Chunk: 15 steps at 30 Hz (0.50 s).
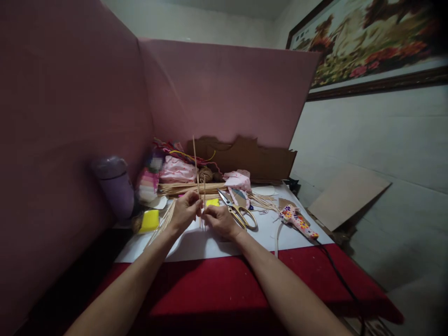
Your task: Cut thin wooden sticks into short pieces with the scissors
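My left hand (186,211) is closed in a pinch on a thin upright wooden stick (195,163) that rises above the fingers. More thin sticks (161,226) fan out beneath that hand toward the lower left. My right hand (220,220) is closed beside it, fingertips meeting the left hand at the stick's lower part. Both hands rest over a white sheet (196,247) on the red table (224,284). Gold-handled scissors (238,213) lie just right of my right hand.
A bundle of sticks (182,188) lies behind the hands, with a twine ball (206,174), pink fabric (178,170), a yellow block (150,220) and a purple bottle (115,186). A patterned glue gun (297,220) with a black cord lies right. Pink panels enclose the left and back.
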Available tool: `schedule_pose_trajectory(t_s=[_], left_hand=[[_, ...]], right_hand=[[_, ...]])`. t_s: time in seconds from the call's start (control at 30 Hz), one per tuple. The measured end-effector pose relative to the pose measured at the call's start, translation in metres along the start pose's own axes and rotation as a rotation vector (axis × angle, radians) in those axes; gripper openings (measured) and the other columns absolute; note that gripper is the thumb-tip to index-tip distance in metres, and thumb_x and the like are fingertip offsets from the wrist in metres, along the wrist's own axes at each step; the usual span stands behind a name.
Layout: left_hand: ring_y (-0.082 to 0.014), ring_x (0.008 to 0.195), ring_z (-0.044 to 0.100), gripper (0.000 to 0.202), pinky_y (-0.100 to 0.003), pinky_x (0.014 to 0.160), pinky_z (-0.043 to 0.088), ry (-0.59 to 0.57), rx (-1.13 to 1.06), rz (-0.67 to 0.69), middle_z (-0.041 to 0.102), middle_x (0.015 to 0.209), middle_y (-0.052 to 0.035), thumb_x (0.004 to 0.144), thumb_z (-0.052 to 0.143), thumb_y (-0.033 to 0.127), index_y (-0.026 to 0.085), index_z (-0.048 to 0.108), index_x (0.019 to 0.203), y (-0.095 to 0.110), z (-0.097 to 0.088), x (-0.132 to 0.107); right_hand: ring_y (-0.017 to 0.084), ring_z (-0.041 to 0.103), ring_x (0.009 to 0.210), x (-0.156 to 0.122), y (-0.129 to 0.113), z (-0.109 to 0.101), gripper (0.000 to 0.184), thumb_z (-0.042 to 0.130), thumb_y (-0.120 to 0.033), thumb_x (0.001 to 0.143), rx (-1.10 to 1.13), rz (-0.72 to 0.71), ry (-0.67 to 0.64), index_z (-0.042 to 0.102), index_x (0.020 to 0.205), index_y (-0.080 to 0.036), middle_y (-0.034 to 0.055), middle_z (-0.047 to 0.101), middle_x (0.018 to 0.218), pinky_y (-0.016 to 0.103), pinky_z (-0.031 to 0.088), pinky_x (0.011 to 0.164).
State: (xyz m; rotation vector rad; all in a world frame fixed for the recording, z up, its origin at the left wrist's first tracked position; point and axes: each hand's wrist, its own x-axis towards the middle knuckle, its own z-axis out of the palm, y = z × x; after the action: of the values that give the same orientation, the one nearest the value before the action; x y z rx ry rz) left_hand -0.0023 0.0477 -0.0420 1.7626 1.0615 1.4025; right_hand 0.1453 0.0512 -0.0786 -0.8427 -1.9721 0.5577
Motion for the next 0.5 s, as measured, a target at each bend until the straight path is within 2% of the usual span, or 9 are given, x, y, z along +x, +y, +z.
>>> schedule_pose_trajectory(t_s=[0.1, 0.23, 0.37, 0.5], left_hand=[[-0.0072, 0.043, 0.048, 0.013, -0.017, 0.039, 0.035, -0.035, 0.026, 0.024, 0.053, 0.052, 0.0043, 0.072, 0.059, 0.026, 0.016, 0.052, 0.067, -0.0078, 0.0015, -0.004], [-0.0062, 0.043, 0.046, 0.017, -0.018, 0.04, 0.035, -0.03, -0.015, 0.011, 0.053, 0.053, 0.0036, 0.068, 0.062, 0.029, 0.015, 0.055, 0.063, -0.0057, 0.0027, -0.0035], [-0.0057, 0.042, 0.045, 0.021, -0.018, 0.038, 0.037, -0.06, -0.129, -0.076, 0.055, 0.052, 0.0028, 0.062, 0.068, 0.031, 0.013, 0.057, 0.061, -0.0002, -0.0005, -0.0021], [-0.0069, 0.041, 0.047, 0.021, -0.018, 0.036, 0.038, -0.123, -0.144, -0.158, 0.054, 0.048, 0.0027, 0.055, 0.071, 0.028, 0.012, 0.058, 0.058, 0.0001, -0.0057, -0.0001]], right_hand=[[0.009, 0.052, 0.053, -0.0003, 0.002, 0.0007, 0.012, 0.056, -0.016, 0.077, 0.05, -0.012, -0.001, 0.066, 0.07, -0.018, -0.0023, 0.061, 0.058, 0.02, 0.038, 0.055], [0.009, 0.051, 0.054, 0.0002, 0.0008, 0.0012, 0.011, 0.059, -0.019, 0.075, 0.129, -0.01, 0.029, 0.065, 0.067, -0.017, -0.002, 0.06, 0.058, 0.019, 0.039, 0.056], [0.009, 0.051, 0.054, -0.0004, -0.0028, 0.0029, 0.015, 0.056, -0.018, 0.075, 0.166, 0.03, 0.031, 0.063, 0.062, -0.016, -0.0019, 0.059, 0.058, 0.019, 0.039, 0.057], [0.009, 0.049, 0.054, -0.0012, -0.0053, 0.0033, 0.015, 0.055, -0.021, 0.077, 0.101, 0.045, 0.012, 0.064, 0.065, -0.016, -0.0023, 0.058, 0.057, 0.019, 0.038, 0.055]])
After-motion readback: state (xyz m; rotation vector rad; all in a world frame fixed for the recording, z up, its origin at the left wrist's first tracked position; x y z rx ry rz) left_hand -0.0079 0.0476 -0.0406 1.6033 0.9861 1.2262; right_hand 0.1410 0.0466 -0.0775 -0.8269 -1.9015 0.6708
